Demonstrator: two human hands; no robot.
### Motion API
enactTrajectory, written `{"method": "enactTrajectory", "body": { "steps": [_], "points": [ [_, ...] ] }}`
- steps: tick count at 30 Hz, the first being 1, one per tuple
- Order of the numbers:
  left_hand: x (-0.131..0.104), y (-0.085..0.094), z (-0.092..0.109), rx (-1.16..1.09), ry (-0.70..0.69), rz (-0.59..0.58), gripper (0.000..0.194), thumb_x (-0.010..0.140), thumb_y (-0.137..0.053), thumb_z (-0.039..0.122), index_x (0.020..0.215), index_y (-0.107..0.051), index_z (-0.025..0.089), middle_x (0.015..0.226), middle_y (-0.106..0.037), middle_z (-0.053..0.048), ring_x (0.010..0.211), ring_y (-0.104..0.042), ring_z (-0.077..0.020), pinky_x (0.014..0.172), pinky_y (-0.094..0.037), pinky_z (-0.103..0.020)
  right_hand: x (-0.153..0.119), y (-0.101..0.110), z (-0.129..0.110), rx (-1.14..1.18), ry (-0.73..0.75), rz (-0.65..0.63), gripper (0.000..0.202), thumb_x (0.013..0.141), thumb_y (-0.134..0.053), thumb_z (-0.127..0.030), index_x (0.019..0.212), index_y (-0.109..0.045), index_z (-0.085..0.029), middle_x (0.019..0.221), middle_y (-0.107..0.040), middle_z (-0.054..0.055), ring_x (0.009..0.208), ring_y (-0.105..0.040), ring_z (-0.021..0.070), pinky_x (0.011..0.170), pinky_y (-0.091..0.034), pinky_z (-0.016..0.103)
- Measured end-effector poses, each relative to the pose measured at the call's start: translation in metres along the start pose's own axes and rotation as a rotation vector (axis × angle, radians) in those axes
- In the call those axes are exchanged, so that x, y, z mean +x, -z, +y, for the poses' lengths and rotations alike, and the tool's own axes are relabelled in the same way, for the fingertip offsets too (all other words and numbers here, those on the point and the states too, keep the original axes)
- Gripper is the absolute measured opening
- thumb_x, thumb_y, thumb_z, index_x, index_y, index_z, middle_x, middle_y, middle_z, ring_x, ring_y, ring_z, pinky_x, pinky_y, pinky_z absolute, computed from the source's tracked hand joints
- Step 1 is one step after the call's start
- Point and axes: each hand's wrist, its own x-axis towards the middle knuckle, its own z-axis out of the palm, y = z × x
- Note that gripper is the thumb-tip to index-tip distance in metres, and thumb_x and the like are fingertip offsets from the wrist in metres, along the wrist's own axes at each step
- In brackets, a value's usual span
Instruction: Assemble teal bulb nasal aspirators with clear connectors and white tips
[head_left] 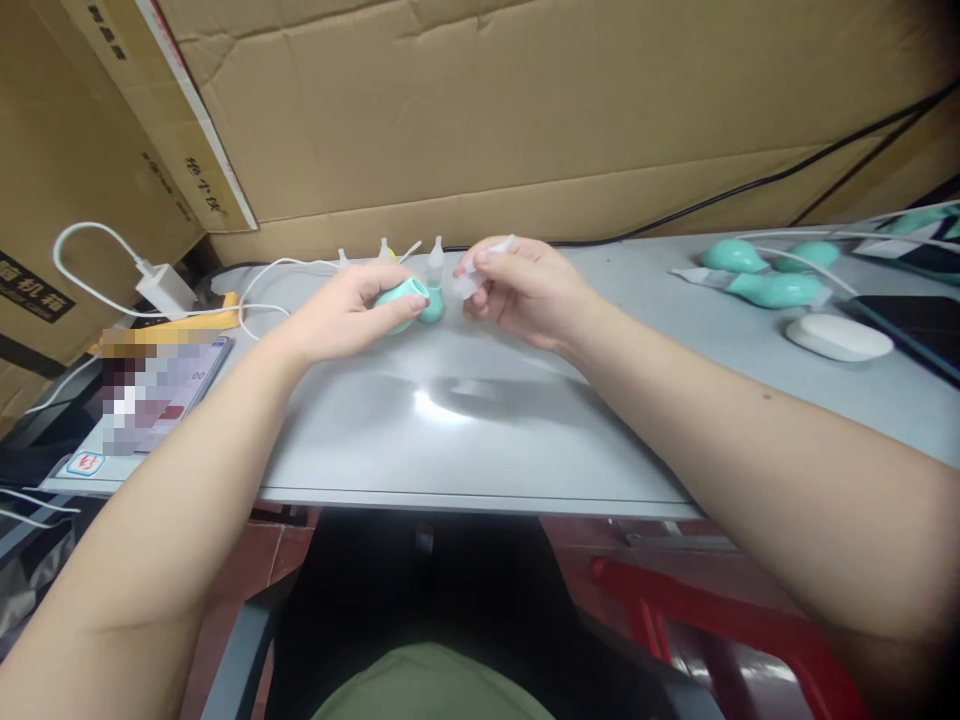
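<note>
My left hand [336,312] is closed round a teal squeeze bulb [405,292], whose round open mouth points towards the right. In my right hand [534,290] I pinch a small translucent nozzle [466,286]; its narrow tip sticks out above the thumb. A short gap separates the nozzle from the bulb. Just behind the bulb stands an upright teal bulb with a clear nozzle [436,262] on top. Farther left, more clear nozzle tips [384,246] show above my left hand, their lower parts hidden by it.
Several teal bulbs [731,256] lie at the table's right, by a white oval object [838,338] and a black item [911,325]. A phone [206,365], a white charger [166,290] and cables are at left. Cardboard [525,110] walls the back; a red stool [720,610] stands below.
</note>
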Motion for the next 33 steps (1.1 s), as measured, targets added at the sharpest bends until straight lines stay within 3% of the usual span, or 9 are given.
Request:
{"method": "enactTrajectory", "body": {
  "steps": [4,8,10,15,18,22,25,29,33],
  "points": [
    [-0.002,-0.001,0.002,0.203,0.025,-0.002,0.025,0.097,-0.075,0.044,0.098,-0.084,0.021,0.096,-0.07,-0.006,0.095,-0.064,-0.0224,0.081,-0.051,-0.034,0.001,-0.001,0.006,-0.105,0.034,0.009,0.024,0.078,-0.1,-0.034,0.078,-0.081,-0.019,0.066,-0.068,0.0,0.056,-0.05,0.0101,0.052,-0.042,0.026],
    [0.0,-0.005,-0.004,0.271,0.074,-0.034,0.021,0.094,-0.079,0.04,0.095,-0.084,0.019,0.092,-0.073,-0.005,0.086,-0.066,-0.021,0.08,-0.05,-0.035,-0.002,-0.003,0.005,-0.244,0.08,-0.026,0.023,0.082,-0.099,-0.034,0.082,-0.081,-0.02,0.071,-0.07,0.0,0.059,-0.052,0.0103,0.055,-0.041,0.028],
    [0.002,-0.008,-0.009,0.28,0.103,-0.018,0.019,0.095,-0.079,0.038,0.094,-0.084,0.019,0.09,-0.074,-0.005,0.083,-0.066,-0.02,0.077,-0.048,-0.035,-0.005,-0.003,0.004,-0.307,0.066,-0.067,0.032,0.085,-0.102,-0.042,0.086,-0.079,-0.02,0.07,-0.066,-0.002,0.06,-0.052,0.011,0.057,-0.04,0.029],
    [0.008,-0.017,-0.017,0.341,0.142,-0.003,0.022,0.098,-0.078,0.037,0.1,-0.085,0.017,0.089,-0.075,-0.005,0.083,-0.067,-0.0208,0.076,-0.046,-0.035,-0.007,-0.005,0.011,-0.436,0.065,-0.14,0.064,0.086,-0.095,-0.082,0.096,-0.069,-0.024,0.071,-0.059,-0.004,0.062,-0.05,0.0127,0.057,-0.037,0.03],
    [0.009,-0.019,-0.016,0.356,0.161,-0.014,0.031,0.103,-0.071,0.041,0.108,-0.085,0.014,0.091,-0.077,-0.007,0.084,-0.067,-0.0211,0.076,-0.047,-0.035,-0.006,-0.005,0.015,-0.446,0.09,-0.148,0.069,0.086,-0.089,-0.088,0.1,-0.066,-0.025,0.076,-0.062,-0.003,0.064,-0.054,0.013,0.059,-0.04,0.03],
    [0.004,-0.007,-0.009,0.345,0.096,0.034,0.045,0.088,-0.088,0.039,0.127,-0.086,0.016,0.109,-0.084,-0.009,0.094,-0.075,-0.0232,0.085,-0.055,-0.035,-0.005,-0.005,0.014,-0.433,0.121,-0.161,0.066,0.09,-0.087,-0.086,0.1,-0.065,-0.025,0.071,-0.057,-0.006,0.06,-0.049,0.0117,0.055,-0.037,0.03],
    [-0.001,0.002,-0.001,0.309,0.004,0.083,0.055,0.079,-0.097,0.044,0.129,-0.088,0.022,0.117,-0.085,-0.008,0.093,-0.077,-0.0228,0.087,-0.06,-0.037,-0.007,-0.007,0.012,-0.408,0.133,-0.162,0.063,0.09,-0.091,-0.081,0.098,-0.067,-0.024,0.07,-0.054,-0.007,0.061,-0.044,0.011,0.054,-0.033,0.03],
    [-0.002,-0.002,0.008,0.122,-0.014,0.098,0.038,0.087,-0.091,0.043,0.118,-0.089,0.021,0.111,-0.089,-0.006,0.095,-0.08,-0.0223,0.082,-0.061,-0.033,-0.01,-0.017,0.009,-0.332,0.101,-0.13,0.057,0.085,-0.101,-0.07,0.1,-0.074,-0.023,0.076,-0.067,-0.003,0.063,-0.055,0.0116,0.057,-0.044,0.029],
    [0.001,-0.01,0.011,-0.05,-0.006,0.044,0.022,0.101,-0.077,0.036,0.11,-0.089,0.02,0.103,-0.09,-0.006,0.09,-0.083,-0.0217,0.082,-0.064,-0.034,-0.015,-0.027,0.005,-0.281,0.1,-0.129,0.046,0.093,-0.098,-0.062,0.104,-0.082,-0.021,0.088,-0.08,0.003,0.072,-0.069,0.0145,0.07,-0.061,0.032]
  ]
}}
